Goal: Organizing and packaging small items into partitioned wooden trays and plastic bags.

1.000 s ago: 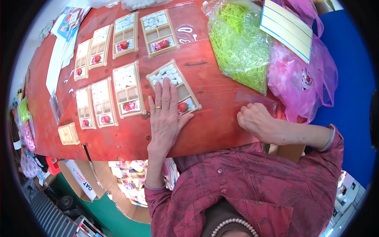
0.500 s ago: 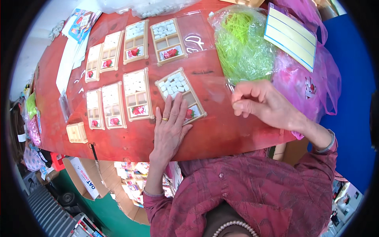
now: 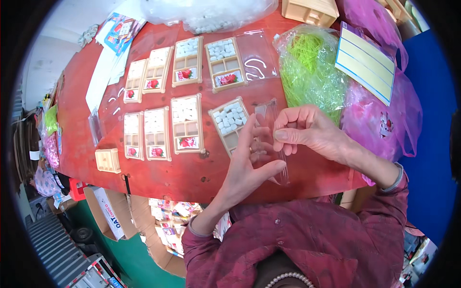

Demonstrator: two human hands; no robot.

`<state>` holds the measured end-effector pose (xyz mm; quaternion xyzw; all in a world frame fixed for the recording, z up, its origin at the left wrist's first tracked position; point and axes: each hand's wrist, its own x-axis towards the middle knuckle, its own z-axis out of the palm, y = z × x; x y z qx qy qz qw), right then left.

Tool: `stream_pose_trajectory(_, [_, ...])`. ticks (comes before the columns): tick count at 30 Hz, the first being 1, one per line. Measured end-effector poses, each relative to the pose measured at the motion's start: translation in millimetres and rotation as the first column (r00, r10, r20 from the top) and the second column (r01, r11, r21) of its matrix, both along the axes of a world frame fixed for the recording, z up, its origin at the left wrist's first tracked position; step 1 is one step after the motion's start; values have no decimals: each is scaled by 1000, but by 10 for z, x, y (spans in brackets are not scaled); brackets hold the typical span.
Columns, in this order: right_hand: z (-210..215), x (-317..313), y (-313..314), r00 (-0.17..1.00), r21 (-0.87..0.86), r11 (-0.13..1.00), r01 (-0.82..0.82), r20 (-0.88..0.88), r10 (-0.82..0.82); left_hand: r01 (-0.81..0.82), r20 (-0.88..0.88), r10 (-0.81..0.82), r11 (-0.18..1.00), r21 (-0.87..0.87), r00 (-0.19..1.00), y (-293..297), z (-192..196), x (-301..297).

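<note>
A clear plastic bag (image 3: 280,174) hangs upright between my hands over the red table. My right hand (image 3: 307,132) pinches it near its right edge, thumb against fingers. My left hand (image 3: 247,158) is beside it, thumb spread wide and fingers stretched; some fingertips show hazily through the film. I cannot tell if they are inside or behind it. Partly behind my left hand lies a tilted wooden tray (image 3: 231,139) with small white cubes in its upper compartment; its lower end is hidden.
Similar wooden trays (image 3: 186,122) with white cubes and strawberry pictures stand in two rows to the left. A bag of green shredded filler (image 3: 312,67), a striped card (image 3: 366,62) and pink plastic bags (image 3: 370,113) lie right. A cube-filled bag (image 3: 211,17) sits at the far edge.
My left hand has lifted off the tilted tray and moved right, its fingers spreading. The clear bag now shows between my hands. The whole view has shifted slightly.
</note>
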<state>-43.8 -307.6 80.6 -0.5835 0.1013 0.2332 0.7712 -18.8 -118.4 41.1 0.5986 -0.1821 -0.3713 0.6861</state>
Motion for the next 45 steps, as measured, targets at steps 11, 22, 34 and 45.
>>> stream_pose_trajectory(11, [-108,791,-87,946,-354,914,200,313,-85,-368,439,283,922,121,853,-307,45,754])
stream_pose_trajectory(22, [-631,1548,-158,898,-807,468,359,436,62,-556,805,142,790,259,576,-389,-400,1544])
stream_pose_trajectory(34, [-929,1730,-260,807,-812,451,370,522,277,-657,923,-23,696,290,383,-485,-512,1505])
stream_pose_trajectory(45, [-926,1665,-356,742,-803,407,435,576,343,-490,832,-195,730,477,520,-654,-482,1415])
